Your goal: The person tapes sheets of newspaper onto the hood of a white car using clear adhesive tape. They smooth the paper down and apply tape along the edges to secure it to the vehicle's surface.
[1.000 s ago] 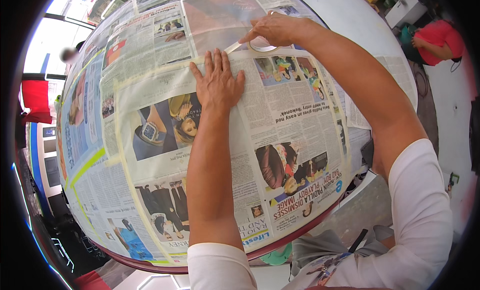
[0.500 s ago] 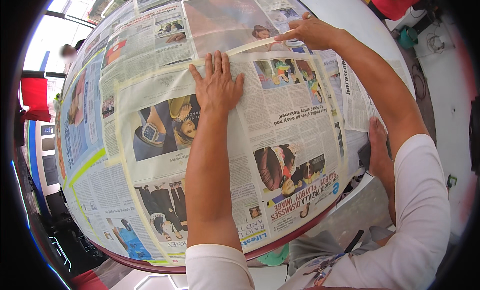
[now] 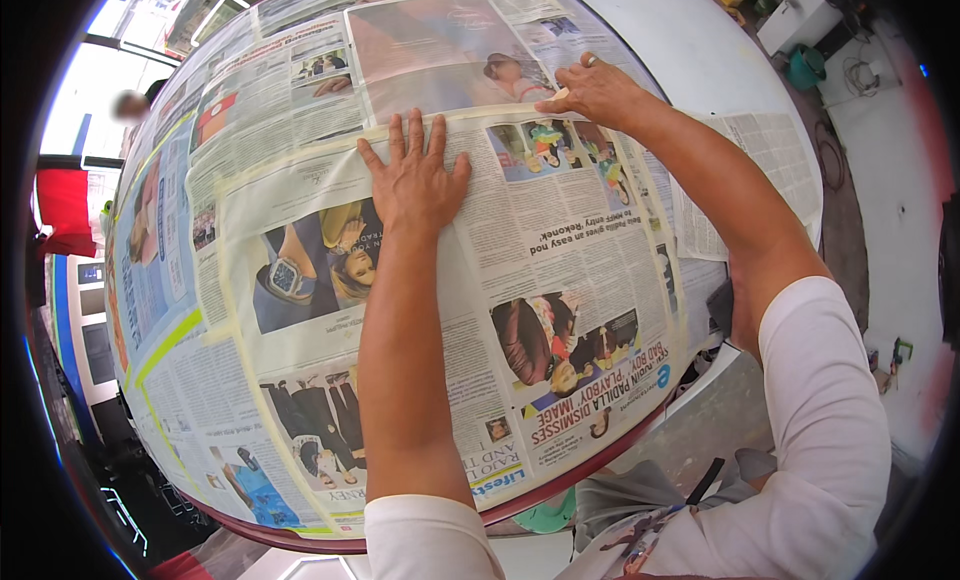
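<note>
Several newspaper sheets [image 3: 575, 215] cover a large curved panel with a dark red edge [image 3: 590, 455], joined by pale masking tape. My left hand [image 3: 415, 185] lies flat with fingers spread, its fingertips at the upper border of a newspaper page. From there a strip of masking tape [image 3: 490, 111] runs right along the seam to my right hand [image 3: 603, 95]. The right fingers are bent together at the strip's end, with a pale bit of tape showing between them. A ring sits on one right finger. Whether a tape roll is inside that hand is hidden.
A loose newspaper sheet [image 3: 770, 160] lies on the white surface to the right. Yellow-green tape [image 3: 170, 342] crosses the paper at left. A green bucket [image 3: 806, 68] and a coiled cable [image 3: 860, 77] stand beyond. A person [image 3: 130, 105] is at the far left.
The tape strip, raised off the paper before, now lies along the seam. My right hand has come down toward the sheet. The person in red at upper right has left the view.
</note>
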The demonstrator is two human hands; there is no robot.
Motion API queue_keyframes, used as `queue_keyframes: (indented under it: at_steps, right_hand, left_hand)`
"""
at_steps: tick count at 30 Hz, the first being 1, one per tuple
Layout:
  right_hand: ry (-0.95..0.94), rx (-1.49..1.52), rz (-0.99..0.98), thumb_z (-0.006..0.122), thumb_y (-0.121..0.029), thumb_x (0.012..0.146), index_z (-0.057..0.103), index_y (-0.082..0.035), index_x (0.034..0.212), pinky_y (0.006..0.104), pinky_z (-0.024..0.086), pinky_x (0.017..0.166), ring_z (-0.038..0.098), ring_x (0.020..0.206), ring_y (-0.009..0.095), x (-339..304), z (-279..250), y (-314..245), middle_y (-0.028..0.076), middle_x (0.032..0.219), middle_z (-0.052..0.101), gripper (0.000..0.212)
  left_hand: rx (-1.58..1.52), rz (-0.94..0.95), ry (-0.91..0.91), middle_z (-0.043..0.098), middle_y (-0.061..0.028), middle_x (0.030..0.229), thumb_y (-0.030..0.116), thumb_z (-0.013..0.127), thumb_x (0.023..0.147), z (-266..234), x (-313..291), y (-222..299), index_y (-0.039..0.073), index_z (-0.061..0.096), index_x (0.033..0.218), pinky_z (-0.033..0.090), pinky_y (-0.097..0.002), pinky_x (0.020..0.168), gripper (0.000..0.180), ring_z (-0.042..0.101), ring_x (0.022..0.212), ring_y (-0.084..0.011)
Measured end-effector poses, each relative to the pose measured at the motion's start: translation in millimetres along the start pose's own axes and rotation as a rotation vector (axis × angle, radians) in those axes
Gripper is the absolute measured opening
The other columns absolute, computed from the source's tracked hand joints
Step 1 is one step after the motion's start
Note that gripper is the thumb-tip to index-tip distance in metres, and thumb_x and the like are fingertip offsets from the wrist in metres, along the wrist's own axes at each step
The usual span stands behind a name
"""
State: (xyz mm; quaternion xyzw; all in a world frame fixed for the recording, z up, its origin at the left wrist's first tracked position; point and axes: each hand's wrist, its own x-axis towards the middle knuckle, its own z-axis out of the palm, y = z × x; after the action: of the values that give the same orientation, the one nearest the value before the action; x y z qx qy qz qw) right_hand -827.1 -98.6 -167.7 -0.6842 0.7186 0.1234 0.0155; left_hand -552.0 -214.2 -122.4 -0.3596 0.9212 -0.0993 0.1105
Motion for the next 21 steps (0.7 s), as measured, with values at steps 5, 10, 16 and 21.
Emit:
queue_keyframes:
  at_steps: [5, 10, 16, 21]
  right_hand:
    - [0.187, -0.034, -0.010, 0.049, -0.016, 0.105, 0.065, -0.053, 0.133, 0.0344, 0.042, 0.111, 0.060, 0.116, 0.024, 3, 25, 3, 0.002, 0.115, 0.062, 0.049]
    - [0.146, -0.057, -0.002, 0.053, -0.018, 0.103, 0.065, -0.051, 0.134, 0.0334, 0.043, 0.110, 0.059, 0.121, 0.025, 3, 18, -3, 0.002, 0.117, 0.062, 0.047]
    - [0.091, -0.047, 0.022, 0.057, -0.023, 0.102, 0.067, -0.046, 0.134, 0.0355, 0.045, 0.111, 0.057, 0.126, 0.028, -7, 9, -13, 0.005, 0.122, 0.061, 0.041]
    - [0.105, -0.022, 0.067, 0.050, -0.022, 0.106, 0.067, -0.047, 0.135, 0.0380, 0.046, 0.110, 0.061, 0.121, 0.026, 3, 15, -19, 0.006, 0.117, 0.062, 0.042]
  left_hand:
    - [-0.011, 0.002, -0.003, 0.020, -0.0030, 0.175, 0.062, 0.036, 0.102, -7, 0, 3, 0.025, 0.028, 0.166, -0.002, -0.0631, 0.128, 0.074, 0.008, 0.162, -0.0294]
    - [-0.025, 0.004, -0.016, 0.021, -0.0039, 0.174, 0.065, 0.042, 0.098, -9, -1, 5, 0.026, 0.030, 0.166, 0.000, -0.0676, 0.126, 0.079, 0.007, 0.162, -0.0330]
    - [0.035, -0.067, -0.085, 0.024, -0.0085, 0.173, 0.057, 0.039, 0.100, -22, 5, 35, 0.019, 0.031, 0.165, 0.000, -0.0704, 0.125, 0.077, 0.011, 0.162, -0.0335]
    - [-0.123, 0.114, 0.015, 0.023, -0.0098, 0.174, 0.052, 0.039, 0.099, 20, 31, 78, 0.013, 0.029, 0.166, -0.004, -0.0610, 0.128, 0.078, 0.012, 0.162, -0.0301]
